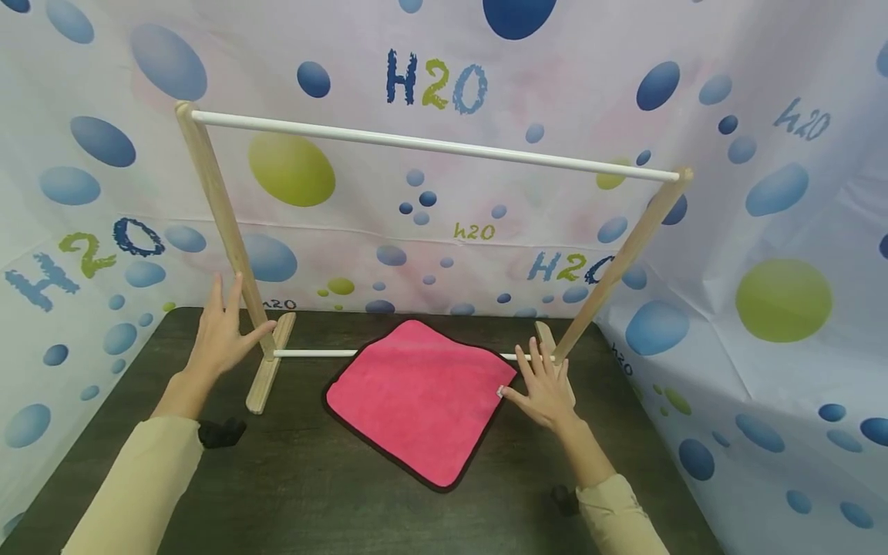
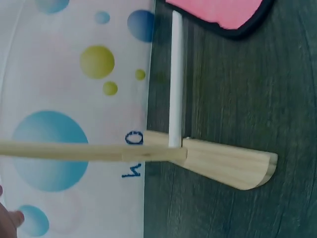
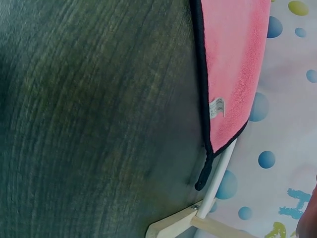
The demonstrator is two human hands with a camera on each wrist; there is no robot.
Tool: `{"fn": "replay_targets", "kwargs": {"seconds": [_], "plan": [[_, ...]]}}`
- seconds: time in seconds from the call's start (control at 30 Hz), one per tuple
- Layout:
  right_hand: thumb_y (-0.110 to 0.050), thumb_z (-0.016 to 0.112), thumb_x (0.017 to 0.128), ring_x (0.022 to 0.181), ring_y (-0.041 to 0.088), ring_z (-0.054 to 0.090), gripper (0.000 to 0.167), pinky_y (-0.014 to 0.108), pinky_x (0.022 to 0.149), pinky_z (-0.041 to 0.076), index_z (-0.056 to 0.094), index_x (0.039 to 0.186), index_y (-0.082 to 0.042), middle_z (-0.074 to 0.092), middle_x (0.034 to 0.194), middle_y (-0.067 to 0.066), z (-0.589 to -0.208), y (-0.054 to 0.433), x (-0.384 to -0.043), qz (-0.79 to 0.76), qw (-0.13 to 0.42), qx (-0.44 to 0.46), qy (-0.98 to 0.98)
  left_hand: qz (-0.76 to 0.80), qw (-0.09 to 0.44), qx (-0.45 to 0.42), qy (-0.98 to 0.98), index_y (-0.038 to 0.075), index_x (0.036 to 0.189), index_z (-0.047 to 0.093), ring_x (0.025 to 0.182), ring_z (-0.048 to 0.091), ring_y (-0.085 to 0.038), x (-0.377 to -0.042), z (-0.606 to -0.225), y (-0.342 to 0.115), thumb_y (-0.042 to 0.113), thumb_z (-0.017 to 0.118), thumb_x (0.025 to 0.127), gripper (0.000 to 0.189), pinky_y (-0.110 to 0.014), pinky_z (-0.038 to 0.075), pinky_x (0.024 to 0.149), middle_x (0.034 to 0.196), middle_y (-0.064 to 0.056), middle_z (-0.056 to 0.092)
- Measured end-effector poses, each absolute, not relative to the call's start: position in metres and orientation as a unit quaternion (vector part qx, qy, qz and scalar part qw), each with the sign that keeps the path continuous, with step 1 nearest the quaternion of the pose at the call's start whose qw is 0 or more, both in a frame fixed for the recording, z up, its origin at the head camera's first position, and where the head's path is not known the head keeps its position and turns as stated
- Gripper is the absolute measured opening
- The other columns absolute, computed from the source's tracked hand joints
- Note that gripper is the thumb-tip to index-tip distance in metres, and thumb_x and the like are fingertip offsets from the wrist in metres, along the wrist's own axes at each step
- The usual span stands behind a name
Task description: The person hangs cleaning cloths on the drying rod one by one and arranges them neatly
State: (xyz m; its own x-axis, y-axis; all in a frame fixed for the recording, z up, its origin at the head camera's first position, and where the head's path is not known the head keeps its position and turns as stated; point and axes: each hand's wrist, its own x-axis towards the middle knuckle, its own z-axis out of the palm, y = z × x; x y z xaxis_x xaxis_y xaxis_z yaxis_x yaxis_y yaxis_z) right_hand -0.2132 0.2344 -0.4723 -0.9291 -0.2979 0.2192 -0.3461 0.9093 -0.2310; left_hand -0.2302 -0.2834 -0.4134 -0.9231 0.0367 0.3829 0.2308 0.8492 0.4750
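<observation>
A pink cloth point(image 1: 419, 401) with dark edging lies on the dark table, overlapping the lower white rod point(image 1: 315, 353) of a wooden rack. Its small white label point(image 3: 216, 107) shows in the right wrist view, along with a dark loop at the corner. My left hand point(image 1: 225, 331) is raised with fingers spread beside the rack's left upright point(image 1: 225, 212). Near the right upright point(image 1: 620, 266), my right hand point(image 1: 544, 389) has its fingers extended, the thumb close to the cloth's label. Neither hand holds anything.
Across the top of the rack runs an upper white rod point(image 1: 430, 144). Wooden feet, the left one point(image 2: 228, 161) seen closely in the left wrist view, stand on the table point(image 1: 333, 501). A curtain point(image 1: 388, 200) printed with bubbles hangs behind and at both sides.
</observation>
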Motion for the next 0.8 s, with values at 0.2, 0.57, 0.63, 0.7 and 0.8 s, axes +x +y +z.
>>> {"fn": "replay_targets", "kwargs": {"seconds": [0.2, 0.57, 0.63, 0.7, 0.8], "plan": [[-0.052, 0.053, 0.083, 0.137, 0.039, 0.008, 0.081, 0.07, 0.098, 0.0, 0.027, 0.143, -0.005, 0.011, 0.15, 0.022, -0.477, 0.23, -0.213, 0.143, 0.086, 0.161, -0.973, -0.302, 0.213, -0.088, -0.925, 0.007, 0.147, -0.002, 0.134, 0.006, -0.046, -0.242, -0.409, -0.293, 0.041, 0.06, 0.086, 0.093, -0.063, 0.011, 0.103, 0.149, -0.026, 0.001], [-0.041, 0.055, 0.086, 0.133, 0.043, 0.02, 0.073, 0.072, 0.097, 0.006, 0.028, 0.142, -0.001, 0.018, 0.148, 0.024, -0.495, 0.222, -0.216, 0.319, 0.079, 0.187, -0.926, -0.33, 0.218, -0.066, -0.916, 0.01, 0.147, -0.005, 0.119, 0.037, -0.05, -0.252, -0.4, -0.292, 0.027, 0.065, 0.085, 0.094, -0.066, 0.025, 0.093, 0.15, -0.019, 0.012], [-0.044, 0.052, 0.087, 0.131, 0.045, 0.022, 0.074, 0.071, 0.096, 0.009, 0.029, 0.14, 0.001, 0.02, 0.146, 0.026, -0.499, 0.22, -0.217, 0.337, 0.081, 0.194, -0.918, -0.329, 0.22, -0.072, -0.915, 0.011, 0.147, -0.004, 0.115, 0.041, -0.051, -0.253, -0.399, -0.293, 0.026, 0.064, 0.086, 0.093, -0.066, 0.027, 0.091, 0.148, -0.022, 0.017], [-0.048, 0.05, 0.088, 0.131, 0.045, 0.023, 0.075, 0.071, 0.096, 0.013, 0.029, 0.14, 0.002, 0.022, 0.145, 0.027, -0.503, 0.217, -0.217, 0.346, 0.078, 0.198, -0.914, -0.328, 0.217, -0.081, -0.916, 0.012, 0.147, -0.005, 0.11, 0.044, -0.052, -0.253, -0.397, -0.295, 0.026, 0.063, 0.087, 0.092, -0.066, 0.029, 0.089, 0.145, -0.027, 0.021], [-0.045, 0.049, 0.089, 0.13, 0.046, 0.023, 0.074, 0.069, 0.097, 0.016, 0.028, 0.139, 0.005, 0.023, 0.144, 0.028, -0.508, 0.214, -0.217, 0.361, 0.068, 0.201, -0.908, -0.323, 0.211, -0.093, -0.918, 0.014, 0.147, -0.005, 0.103, 0.048, -0.053, -0.254, -0.394, -0.298, 0.024, 0.063, 0.087, 0.092, -0.067, 0.032, 0.085, 0.138, -0.033, 0.029]]}}
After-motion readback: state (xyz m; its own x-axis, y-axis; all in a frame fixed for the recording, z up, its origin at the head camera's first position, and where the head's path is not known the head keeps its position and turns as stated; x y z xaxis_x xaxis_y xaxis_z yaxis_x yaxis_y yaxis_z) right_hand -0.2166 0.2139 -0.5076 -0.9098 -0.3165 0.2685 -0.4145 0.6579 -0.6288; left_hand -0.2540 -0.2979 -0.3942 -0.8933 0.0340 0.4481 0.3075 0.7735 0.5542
